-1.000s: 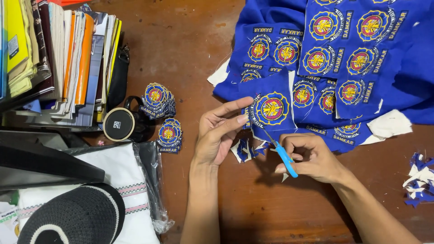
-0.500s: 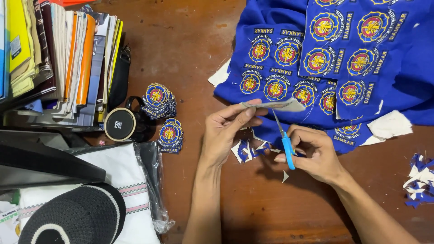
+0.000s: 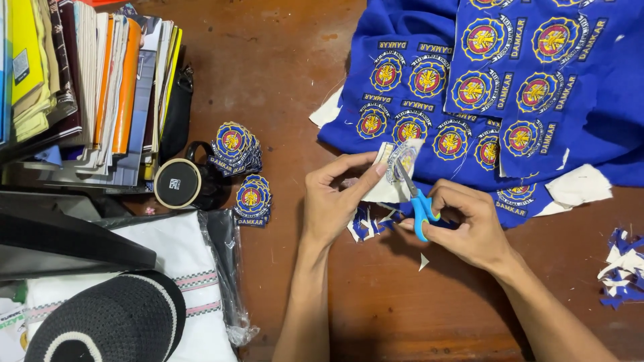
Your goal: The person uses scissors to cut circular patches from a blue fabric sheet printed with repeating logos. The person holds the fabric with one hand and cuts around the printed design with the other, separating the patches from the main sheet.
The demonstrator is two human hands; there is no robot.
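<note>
The left hand (image 3: pixel 333 201) pinches a patch (image 3: pixel 397 171) between thumb and fingers (image 3: pixel 362 175); the patch is turned so its pale backing faces up, with the round emblem showing at its upper right. The right hand (image 3: pixel 469 224) grips small blue-handled scissors (image 3: pixel 416 201), its fingers curled through and around the loops; the blades point up and left and meet the patch's edge, though whether they are open or closed is too small to tell. The two hands sit just beside each other, low over the tabletop (image 3: pixel 282 80).

Right under the left fingers lie blue and white scraps (image 3: pixel 367 224), and one small white offcut (image 3: pixel 423 261) lies below the right hand. Just beyond the fingers, up and to the right, spreads a blue cloth (image 3: pixel 604 134) covered with rows of round embroidered emblems, each with a short strip of lettering beside it. White backing pieces stick out from its lower and left edges.

To the left of the left hand, well apart from it, stand two stacks of cut patches (image 3: pixel 243 174). Left of those sits a black mug (image 3: pixel 180 184). Farther left and up, a row of books and folders (image 3: pixel 94 87) leans together. Below them, near the left forearm, lies a white folded garment in clear plastic (image 3: pixel 194 281), with a black knitted cap (image 3: pixel 111 325) on top of it. Far to the right of the right hand, at the edge, lies another heap of blue and white trimmings (image 3: pixel 620 271).
</note>
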